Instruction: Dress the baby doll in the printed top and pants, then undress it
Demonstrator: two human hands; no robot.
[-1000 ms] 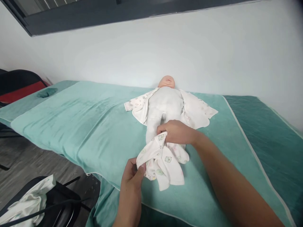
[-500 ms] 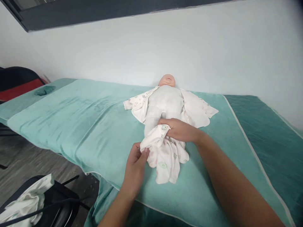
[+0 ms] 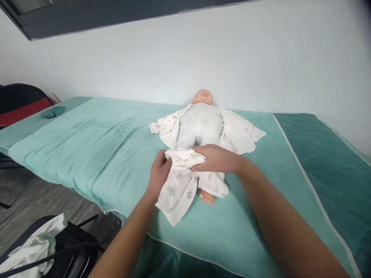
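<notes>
A baby doll [image 3: 199, 121] with a grey-white cloth body lies on its back, its head by the wall. Its white printed jacket [image 3: 240, 131] is spread open at both sides. Over the doll's legs are white baby pants [image 3: 176, 189] with green prints. My left hand [image 3: 160, 170] pinches the waistband at its left end. My right hand [image 3: 214, 158] grips the same waistband near the middle, thumb on top and fingers partly hidden. One bare doll foot [image 3: 207, 197] sticks out below a pant leg. The other foot is hidden by the cloth.
The doll lies on a massage bed with a green cover [image 3: 116, 135] and a face hole [image 3: 53, 112] at the far left. A black chair [image 3: 78, 247] holding white clothing [image 3: 37, 247] stands at lower left. Another black and red chair [image 3: 23, 104] is behind the bed's left end.
My left hand has moved up and left, pulling the waistband higher over the legs. The bunched pants have unfolded, one leg hanging to the left, and a doll foot now shows.
</notes>
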